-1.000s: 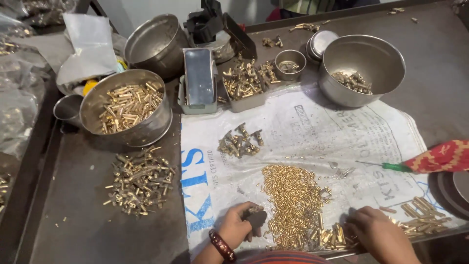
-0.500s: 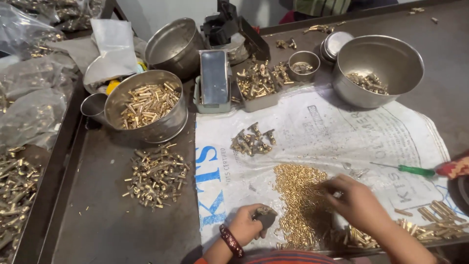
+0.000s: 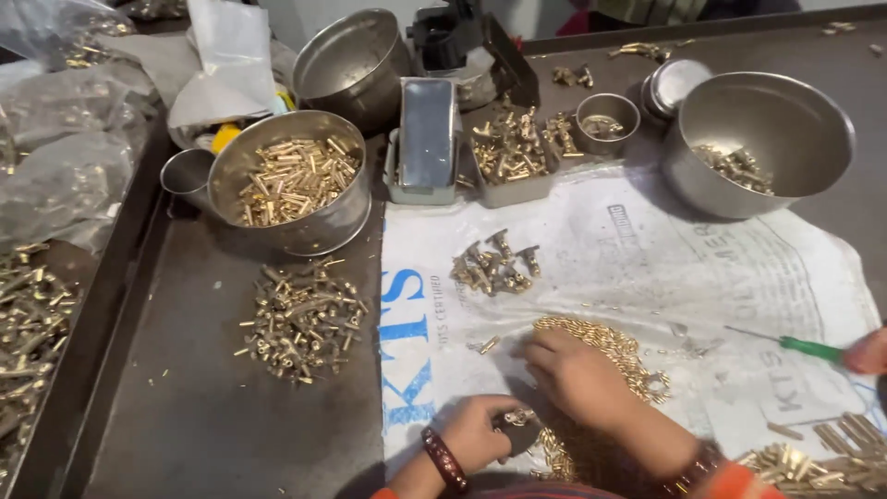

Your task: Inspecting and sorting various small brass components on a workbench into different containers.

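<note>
My left hand [image 3: 476, 430], a beaded band on its wrist, grips a small dark holder [image 3: 519, 428] with a brass piece in it, low over a white printed sack [image 3: 647, 268]. My right hand [image 3: 573, 374] lies across the left edge of a heap of tiny brass pieces [image 3: 614, 356], fingertips down on the sack; whether it pinches a piece I cannot tell. A small cluster of larger brass fittings [image 3: 490, 266] sits just beyond both hands.
A steel bowl of brass pins [image 3: 291, 180] and a loose pile of pins [image 3: 305, 314] lie left. A big steel bowl [image 3: 758, 139], a small cup [image 3: 605, 120] and a grey tray of parts [image 3: 508, 152] stand behind. Another person's hand [image 3: 867, 351] holds a green-handled tool [image 3: 808, 347] at right.
My right hand has moved left from the sack's right side onto the near edge of the brass heap. My left hand has stayed on the dark holder. The view has shifted right.
</note>
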